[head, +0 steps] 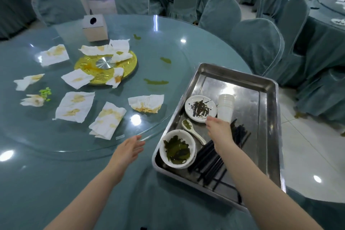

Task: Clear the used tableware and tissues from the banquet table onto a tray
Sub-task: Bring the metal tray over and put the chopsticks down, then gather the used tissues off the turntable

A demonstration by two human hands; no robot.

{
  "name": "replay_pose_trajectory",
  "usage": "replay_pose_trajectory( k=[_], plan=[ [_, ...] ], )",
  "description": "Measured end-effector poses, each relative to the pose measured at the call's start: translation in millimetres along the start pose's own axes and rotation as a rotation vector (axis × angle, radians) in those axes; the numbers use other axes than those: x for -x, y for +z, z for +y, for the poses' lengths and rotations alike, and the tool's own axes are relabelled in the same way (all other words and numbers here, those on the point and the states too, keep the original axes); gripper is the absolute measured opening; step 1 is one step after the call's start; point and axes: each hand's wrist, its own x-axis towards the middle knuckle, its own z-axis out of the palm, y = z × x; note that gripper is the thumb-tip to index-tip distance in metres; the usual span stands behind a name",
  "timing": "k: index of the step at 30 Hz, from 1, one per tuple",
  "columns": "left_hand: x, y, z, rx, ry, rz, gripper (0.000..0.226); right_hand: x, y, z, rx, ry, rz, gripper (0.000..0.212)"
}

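Observation:
A steel tray [265, 87] sits at the table's right edge. It holds a small soiled plate [200, 108], a white spoon [193, 131], a bowl [177, 149] with green leftovers, several black chopsticks [211, 164] and a stack of white cups [225, 106]. My right hand [219, 129] is over the tray at the base of the cup stack, next to the plate's rim; its fingers are hidden. My left hand [128, 148] hovers open at the edge of the glass turntable [158, 43]. Several stained tissues [74, 106] lie spread on the turntable.
A gold centre disc [128, 65] lies under some tissues. A tissue box [95, 28] stands at the back. Green food bits [45, 93] and green smears [155, 81] mark the glass. Covered chairs [257, 43] ring the table, and other tables stand at right.

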Motion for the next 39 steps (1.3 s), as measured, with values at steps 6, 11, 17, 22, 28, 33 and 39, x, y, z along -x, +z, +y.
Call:
replay_pose_trajectory(
  k=[6,11,17,22,28,33,39],
  plan=[
    [1,-59,-8,0.03,0.02,0.101,0.023,10,65,-8,0.182,-0.192,-0.146,0.03],
    [-3,-113,-14,-0.016,0.031,0.234,0.023,6,125,-14,0.409,-0.284,-0.266,0.037],
    [-27,-169,-26,-0.275,0.071,0.333,0.036,-9,195,-12,0.856,-0.496,-0.399,0.052],
    [-52,-209,-44,-0.693,0.066,0.317,0.055,-32,226,-6,1.17,-0.541,-0.413,0.061],
    [-78,-236,-54,-1.06,-0.037,0.281,0.069,-55,224,-1,1.368,-0.642,-0.232,0.043],
    [-80,-234,-66,-1.211,-0.033,0.307,0.076,-47,231,-14,0.998,-0.704,-0.129,0.036],
    [-76,-232,-60,-1.271,0.014,0.277,0.08,8,286,-2,0.805,-0.833,-0.47,0.032]
  ],
)
